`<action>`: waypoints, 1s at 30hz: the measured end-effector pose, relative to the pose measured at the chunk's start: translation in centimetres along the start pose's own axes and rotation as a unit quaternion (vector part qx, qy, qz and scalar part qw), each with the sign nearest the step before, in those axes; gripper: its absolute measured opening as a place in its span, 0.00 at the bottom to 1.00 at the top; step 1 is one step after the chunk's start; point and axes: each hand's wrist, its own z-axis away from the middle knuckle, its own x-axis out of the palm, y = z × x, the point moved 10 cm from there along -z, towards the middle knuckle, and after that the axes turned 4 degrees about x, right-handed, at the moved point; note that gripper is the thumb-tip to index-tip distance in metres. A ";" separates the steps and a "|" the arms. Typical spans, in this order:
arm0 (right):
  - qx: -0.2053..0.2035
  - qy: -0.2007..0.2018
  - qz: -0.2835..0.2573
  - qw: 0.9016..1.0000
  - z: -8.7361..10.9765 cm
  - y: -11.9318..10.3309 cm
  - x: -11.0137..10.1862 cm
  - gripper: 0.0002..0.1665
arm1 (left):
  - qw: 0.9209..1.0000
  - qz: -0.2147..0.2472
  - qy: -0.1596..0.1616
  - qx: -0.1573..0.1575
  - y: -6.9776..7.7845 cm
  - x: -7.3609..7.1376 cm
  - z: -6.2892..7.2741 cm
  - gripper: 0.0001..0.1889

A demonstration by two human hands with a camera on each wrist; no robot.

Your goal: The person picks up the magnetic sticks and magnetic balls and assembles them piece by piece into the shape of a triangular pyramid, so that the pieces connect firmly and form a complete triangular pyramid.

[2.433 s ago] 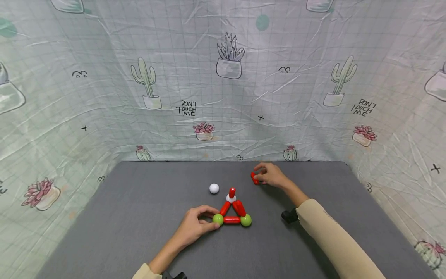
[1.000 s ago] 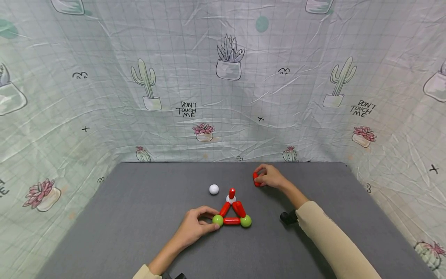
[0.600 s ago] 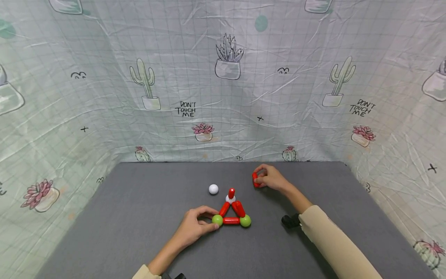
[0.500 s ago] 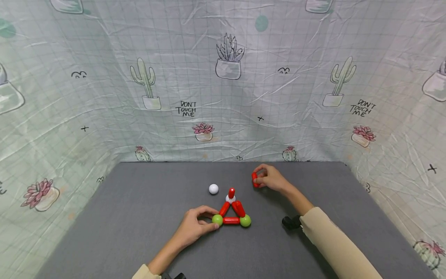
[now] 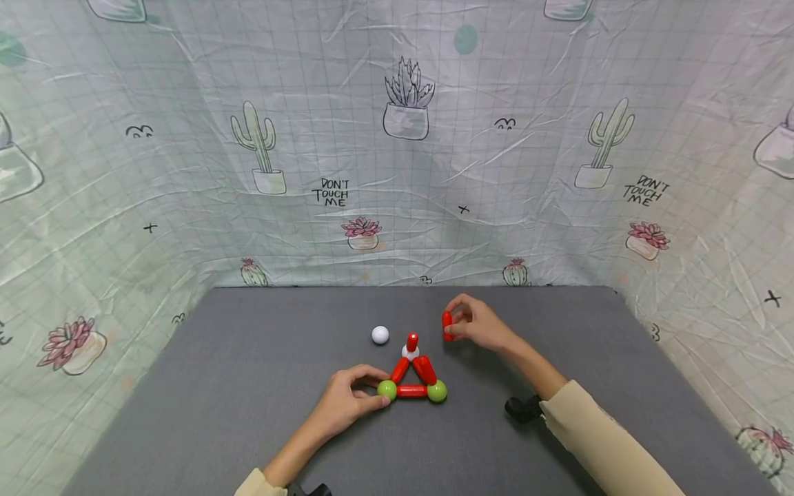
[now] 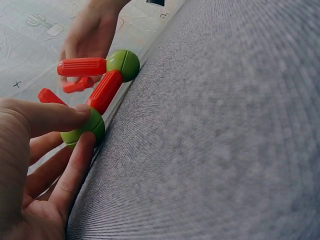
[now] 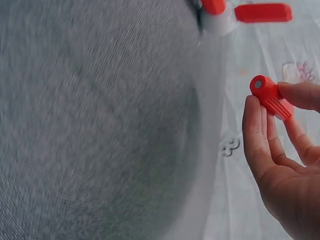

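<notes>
My left hand (image 5: 349, 398) pinches the left green ball (image 5: 387, 390) of a triangle of red rods and balls on the table. A red rod (image 5: 412, 391) joins it to the right green ball (image 5: 437, 391); a white ball (image 5: 410, 353) forms the far corner. From that white ball another red rod (image 5: 412, 341) sticks up. My right hand (image 5: 477, 322) holds a loose red magnetic rod (image 7: 271, 97) between thumb and fingers, apart from the triangle, at its far right. In the right wrist view a round grey disc shows in its end.
A loose white ball (image 5: 380, 335) lies behind and left of the triangle. Grey cloth covers the table (image 5: 279, 331). A printed curtain (image 5: 310, 138) rises along the back and both sides. A black wrist device (image 5: 522, 409) sits under my right forearm.
My right hand has brought the loose red rod a little left and nearer to the triangle, and the rod stands more upright. My left hand and the triangle have stayed put.
</notes>
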 end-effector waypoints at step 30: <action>-0.121 -0.074 -0.003 0.990 2.4 -7.5 4.6 0.16 | 1.000 0.002 -0.003 -0.013 -0.2 0.0 -0.1 0.19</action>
